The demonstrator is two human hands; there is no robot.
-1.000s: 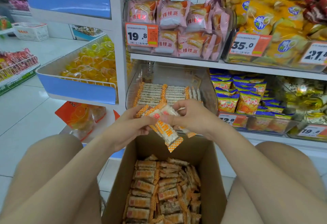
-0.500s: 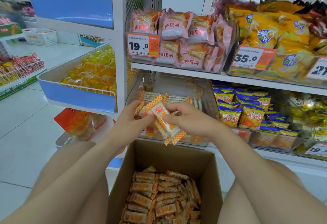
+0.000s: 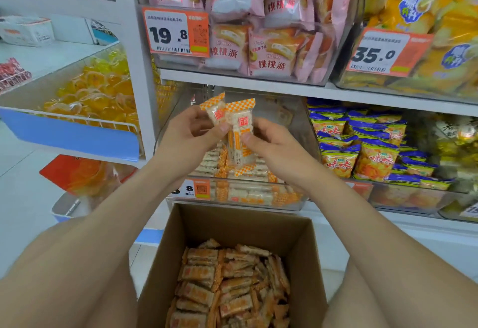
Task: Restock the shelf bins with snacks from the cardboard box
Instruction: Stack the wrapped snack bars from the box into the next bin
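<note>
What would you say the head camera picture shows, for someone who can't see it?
The left hand and right hand together hold a few orange-checked snack packets over a clear shelf bin that holds the same kind. Below them, an open cardboard box holds many more.

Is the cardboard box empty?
No, the box holds a pile of orange-wrapped snacks.

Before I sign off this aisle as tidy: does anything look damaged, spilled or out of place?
Nothing stands out. The left hand and right hand hold intact-looking snack packets over the clear bin; packets in the cardboard box lie jumbled, none spilled.
</note>
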